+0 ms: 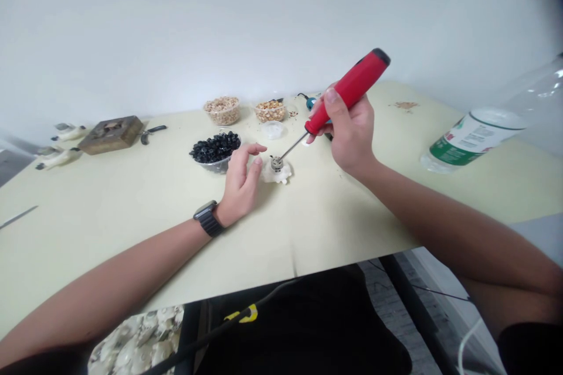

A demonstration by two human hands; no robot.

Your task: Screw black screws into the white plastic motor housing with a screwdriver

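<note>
My right hand (349, 132) is closed round a red-handled screwdriver (347, 91), held at a slant with its metal shaft pointing down-left. The tip meets a small metal part (276, 163) that sits on a white plastic piece (281, 173) on the pale table (132, 199). My left hand (241, 179) rests on the table just left of that white piece, fingers loosely curled and apart, fingertips at its edge. A black watch is on my left wrist.
A bowl of black parts (215, 149) stands behind my left hand. Two tubs of tan pieces (222, 108) (270, 110) and a small clear lid lie further back. A plastic bottle (475, 137) lies at right. A brown block (112, 133) and tools are at far left.
</note>
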